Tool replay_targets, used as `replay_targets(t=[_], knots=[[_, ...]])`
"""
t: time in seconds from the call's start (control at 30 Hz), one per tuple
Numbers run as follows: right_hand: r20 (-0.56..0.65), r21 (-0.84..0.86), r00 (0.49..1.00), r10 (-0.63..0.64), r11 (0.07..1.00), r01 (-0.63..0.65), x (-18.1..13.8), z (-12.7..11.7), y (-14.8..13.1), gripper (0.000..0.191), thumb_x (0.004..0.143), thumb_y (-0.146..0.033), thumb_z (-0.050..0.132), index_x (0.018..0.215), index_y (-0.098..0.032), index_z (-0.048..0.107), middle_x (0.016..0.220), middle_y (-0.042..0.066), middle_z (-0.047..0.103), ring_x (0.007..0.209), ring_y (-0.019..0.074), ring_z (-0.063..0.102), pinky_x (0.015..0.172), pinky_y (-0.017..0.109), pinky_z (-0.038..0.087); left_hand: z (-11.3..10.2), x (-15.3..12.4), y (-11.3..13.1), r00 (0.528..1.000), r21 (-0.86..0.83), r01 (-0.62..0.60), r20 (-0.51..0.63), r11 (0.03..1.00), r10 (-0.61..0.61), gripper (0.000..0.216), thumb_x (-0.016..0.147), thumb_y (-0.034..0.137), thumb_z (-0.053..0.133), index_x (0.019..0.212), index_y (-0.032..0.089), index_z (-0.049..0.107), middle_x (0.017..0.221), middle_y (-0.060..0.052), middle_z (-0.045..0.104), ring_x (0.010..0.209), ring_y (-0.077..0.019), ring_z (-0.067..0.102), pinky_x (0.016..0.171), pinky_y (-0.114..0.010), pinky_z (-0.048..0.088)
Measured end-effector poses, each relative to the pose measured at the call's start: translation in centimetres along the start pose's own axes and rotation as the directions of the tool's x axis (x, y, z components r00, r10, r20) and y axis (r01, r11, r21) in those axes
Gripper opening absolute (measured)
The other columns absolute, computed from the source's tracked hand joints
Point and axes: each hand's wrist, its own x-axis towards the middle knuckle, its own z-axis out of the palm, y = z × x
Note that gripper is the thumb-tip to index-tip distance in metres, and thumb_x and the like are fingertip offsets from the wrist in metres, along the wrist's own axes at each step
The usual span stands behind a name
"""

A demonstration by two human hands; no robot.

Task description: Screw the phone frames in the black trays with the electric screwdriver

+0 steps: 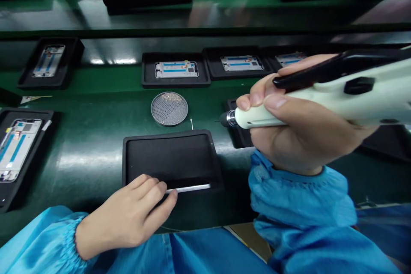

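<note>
The left hand (128, 212) rests at the near rim of an empty black foam tray (171, 158) on the green tabletop (90, 137). Its fingers lie together on a thin white strip (189, 188); I cannot tell if they grip it. The right hand (298, 137), fingers clamped on a cream electric screwdriver (321, 102), holds it level, its tip touching nothing. Beyond sit a round metal mesh dish (169, 108) and a tray-held phone frame (176, 69). Screwdriving looks not yet begun.

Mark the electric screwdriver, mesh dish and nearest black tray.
electric screwdriver (324, 94): head view, cream body, mid-length.
mesh dish (169, 108): head view, centre of the mesh.
black tray (173, 158): head view, bare floor.
</note>
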Motion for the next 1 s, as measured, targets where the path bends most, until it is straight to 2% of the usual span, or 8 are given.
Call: replay_targets(t=[0.17,0.27,0.47,0.6,0.7,0.83,1.0], knots=[[-0.035,-0.035,0.998,-0.044,0.998,0.042,0.0,0.0,0.1,0.015,0.059,-0.025,0.078,0.069,-0.023,0.067,0.055,-0.002,0.049,0.053,0.0152,0.051,0.048,0.034,0.043,-0.1,0.3,0.2,0.998,0.074,0.008,0.061,0.997,-0.013,0.034,0.095,0.005,0.045,0.128,0.006,0.055,0.096,-0.012,0.062,0.083,-0.0235,0.058,0.070,-0.037,0.052],[-0.051,-0.031,0.997,-0.054,0.998,0.052,0.0,-0.1,0.2,0.015,0.056,-0.019,0.074,0.066,-0.022,0.063,0.054,-0.002,0.049,0.053,0.0172,0.052,0.049,0.037,0.044,-0.3,0.6,0.3,0.994,0.117,-0.004,0.108,0.993,-0.009,0.038,0.095,0.004,0.042,0.132,0.007,0.053,0.096,-0.013,0.062,0.081,-0.0242,0.061,0.069,-0.039,0.052],[-0.023,-0.007,0.999,-0.039,0.999,0.039,0.2,-0.5,0.4,0.018,0.054,-0.013,0.066,0.071,-0.021,0.070,0.053,-0.002,0.052,0.051,0.0179,0.052,0.050,0.039,0.044,-0.4,0.7,0.2,0.992,0.129,-0.010,0.130,0.992,-0.007,0.038,0.095,0.003,0.043,0.131,0.007,0.053,0.094,-0.013,0.062,0.086,-0.0262,0.062,0.071,-0.040,0.053],[-0.004,-0.036,0.999,-0.048,0.998,0.047,0.2,-0.6,0.4,0.013,0.060,-0.020,0.074,0.072,-0.023,0.069,0.056,-0.002,0.050,0.055,0.0184,0.055,0.056,0.041,0.048,-0.4,0.7,0.1,0.990,0.124,-0.023,0.144,0.992,0.005,0.039,0.094,0.002,0.043,0.132,0.006,0.052,0.094,-0.014,0.062,0.085,-0.0268,0.062,0.069,-0.040,0.053],[0.017,-0.061,0.999,-0.048,0.997,0.049,0.1,-0.9,0.5,0.013,0.064,-0.016,0.071,0.074,-0.024,0.069,0.062,-0.002,0.052,0.055,0.0176,0.055,0.058,0.042,0.050,-0.5,0.7,0.2,0.987,0.127,-0.024,0.161,0.992,0.003,0.039,0.094,0.002,0.044,0.131,0.006,0.052,0.094,-0.014,0.062,0.086,-0.0277,0.062,0.069,-0.040,0.053],[0.033,-0.040,0.995,-0.093,0.995,0.095,0.3,-1.4,1.1,0.017,0.060,-0.013,0.064,0.074,-0.022,0.068,0.061,-0.003,0.050,0.052,0.0161,0.055,0.055,0.040,0.049,-0.5,1.1,0.5,0.981,0.140,-0.012,0.193,0.990,-0.015,0.040,0.096,0.004,0.038,0.133,0.010,0.051,0.094,-0.012,0.062,0.082,-0.0244,0.061,0.070,-0.039,0.052],[0.024,-0.042,0.995,-0.095,0.994,0.096,0.3,-1.4,1.0,0.017,0.060,-0.013,0.065,0.075,-0.020,0.067,0.068,-0.002,0.052,0.054,0.0158,0.057,0.056,0.040,0.051,-0.6,1.6,0.5,0.966,0.129,-0.014,0.258,0.991,-0.020,0.044,0.096,0.007,0.040,0.139,0.013,0.048,0.095,-0.011,0.060,0.081,-0.0233,0.060,0.071,-0.038,0.051]])
